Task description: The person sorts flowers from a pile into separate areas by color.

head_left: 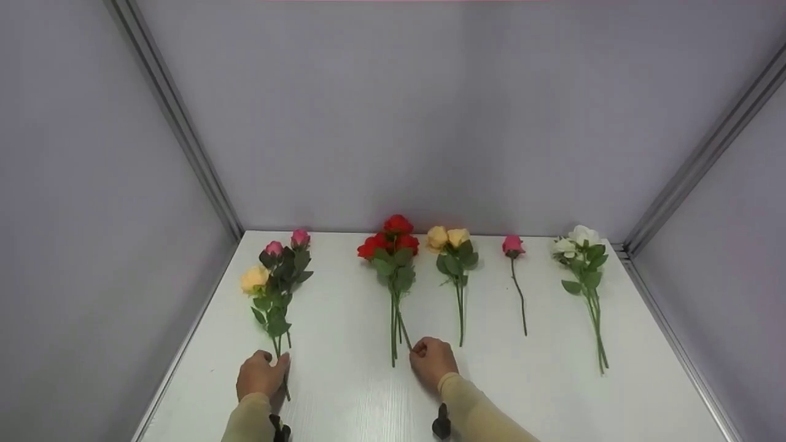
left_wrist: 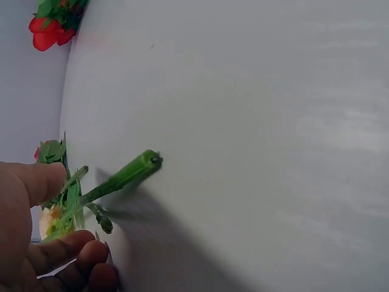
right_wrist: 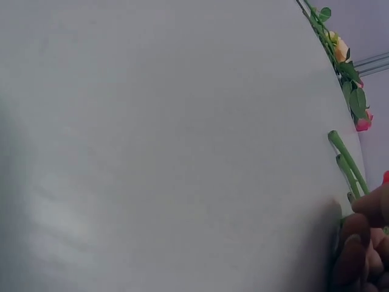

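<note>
At the left, yellow and pink roses [head_left: 255, 280] lie with their stems running down beside my left hand [head_left: 261, 376]. In the left wrist view the thumb [left_wrist: 45, 182] and fingers are spread apart, with the green stem ends [left_wrist: 124, 176] showing between and beyond them. My right hand [head_left: 433, 361] pinches the lower end of one stem from the bunch of red roses [head_left: 398, 242]. Its other stems lie on the table just left of that hand. In the right wrist view the fingertips [right_wrist: 369, 204] are close together, partly hiding the stem.
Right of the red bunch lie pale yellow roses [head_left: 457, 242], a single pink rose [head_left: 513, 247] and white roses [head_left: 582, 238]. They are spread along the back of the white table [head_left: 344, 405]. Grey panels [head_left: 368, 110] stand behind and at both sides.
</note>
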`<state>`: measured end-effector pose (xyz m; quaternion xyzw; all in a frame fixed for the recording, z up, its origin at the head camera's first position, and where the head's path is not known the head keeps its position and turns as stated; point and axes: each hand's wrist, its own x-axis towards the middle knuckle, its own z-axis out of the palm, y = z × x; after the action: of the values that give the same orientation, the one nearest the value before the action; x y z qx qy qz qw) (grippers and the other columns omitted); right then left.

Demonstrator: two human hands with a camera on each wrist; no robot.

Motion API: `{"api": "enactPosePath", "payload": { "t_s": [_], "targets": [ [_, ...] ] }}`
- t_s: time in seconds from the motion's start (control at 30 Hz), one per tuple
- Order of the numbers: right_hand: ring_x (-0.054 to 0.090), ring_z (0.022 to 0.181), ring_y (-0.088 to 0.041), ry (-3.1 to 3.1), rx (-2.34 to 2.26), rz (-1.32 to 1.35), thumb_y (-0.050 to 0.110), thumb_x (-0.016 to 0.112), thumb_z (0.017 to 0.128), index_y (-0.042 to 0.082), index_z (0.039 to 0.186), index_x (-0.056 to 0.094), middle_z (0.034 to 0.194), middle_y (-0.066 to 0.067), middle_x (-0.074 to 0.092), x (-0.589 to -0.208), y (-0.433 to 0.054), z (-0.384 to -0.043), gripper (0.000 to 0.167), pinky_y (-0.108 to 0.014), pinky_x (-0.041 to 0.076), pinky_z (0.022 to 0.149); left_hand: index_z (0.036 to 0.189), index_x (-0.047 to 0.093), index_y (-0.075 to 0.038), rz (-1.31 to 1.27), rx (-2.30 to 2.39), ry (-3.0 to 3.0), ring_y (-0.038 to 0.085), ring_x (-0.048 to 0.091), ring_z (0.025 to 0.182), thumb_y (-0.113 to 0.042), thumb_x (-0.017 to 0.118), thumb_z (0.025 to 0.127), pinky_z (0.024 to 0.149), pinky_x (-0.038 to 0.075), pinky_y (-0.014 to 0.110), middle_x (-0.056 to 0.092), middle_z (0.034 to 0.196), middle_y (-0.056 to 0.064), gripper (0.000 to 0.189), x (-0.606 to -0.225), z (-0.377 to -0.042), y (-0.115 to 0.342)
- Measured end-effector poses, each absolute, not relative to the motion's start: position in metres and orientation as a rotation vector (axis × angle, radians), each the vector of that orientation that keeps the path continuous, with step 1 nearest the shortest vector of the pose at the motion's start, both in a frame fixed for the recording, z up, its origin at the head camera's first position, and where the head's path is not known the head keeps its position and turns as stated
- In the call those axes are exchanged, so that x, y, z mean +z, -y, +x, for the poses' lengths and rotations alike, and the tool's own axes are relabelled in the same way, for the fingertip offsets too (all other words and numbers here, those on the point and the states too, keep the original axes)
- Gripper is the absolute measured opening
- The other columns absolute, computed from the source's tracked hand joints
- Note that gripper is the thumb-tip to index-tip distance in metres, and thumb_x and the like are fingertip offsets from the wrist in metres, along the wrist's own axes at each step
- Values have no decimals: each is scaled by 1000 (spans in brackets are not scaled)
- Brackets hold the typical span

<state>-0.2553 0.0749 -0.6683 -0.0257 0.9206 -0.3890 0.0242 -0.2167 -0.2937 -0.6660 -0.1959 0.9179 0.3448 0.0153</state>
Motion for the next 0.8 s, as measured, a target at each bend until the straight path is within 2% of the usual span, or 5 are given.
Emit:
{"api": "enactPosePath", "payload": {
  "t_s": [0.23,0.43,0.8],
  "targets": [
    [54,67,-12,-2866,-1132,-66,14,68,85,13,79,64,72,5,59,-666,-72,-255,7,-33,47,63,114,56,12,-593,1064,-2882,43,62,91,-39,61,90,75,49,53,63,102,30,57,-673,-220,295],
    [52,64,-13,-2886,-1075,-72,15,66,86,13,75,62,68,4,57,-664,-69,-255,12,-32,45,59,114,56,12,-619,1055,-2892,43,62,91,-35,62,89,77,48,54,64,100,29,53,-672,-220,292],
    [51,64,-9,-2946,-926,-336,18,61,92,13,81,64,70,8,56,-669,-71,-254,12,-29,46,59,113,56,11,-634,1036,-2893,41,62,89,-33,62,90,75,48,54,64,98,27,50,-671,-220,293]
  ]
}}
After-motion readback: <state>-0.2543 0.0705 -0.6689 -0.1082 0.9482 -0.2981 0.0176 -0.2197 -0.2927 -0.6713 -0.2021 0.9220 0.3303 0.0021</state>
